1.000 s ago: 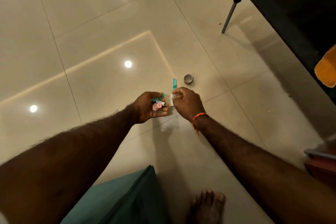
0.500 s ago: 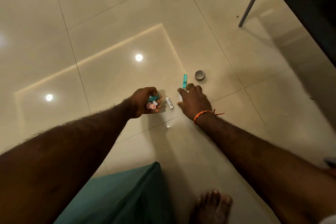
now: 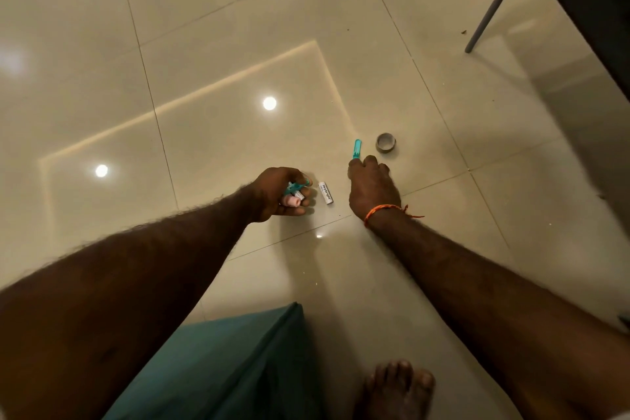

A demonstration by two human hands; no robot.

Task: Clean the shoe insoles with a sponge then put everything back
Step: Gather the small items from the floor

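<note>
A room in a home, by the look of it: a floor (image 3: 211, 54) of large glossy cream tiles mirrors round ceiling lights. Far right of the floor stands a piece of furniture with a grey metal leg (image 3: 485, 22) and a dark panel (image 3: 593, 7). A bare foot (image 3: 399, 389) rests on the tiles, suiting an indoor living space

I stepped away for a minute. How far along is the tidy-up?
Cleaning can't be judged: no insole or sponge shows. In hand: left hand grips several small items; right hand reaches the teal stick. Left on the floor: white tube, grey ring.
</note>
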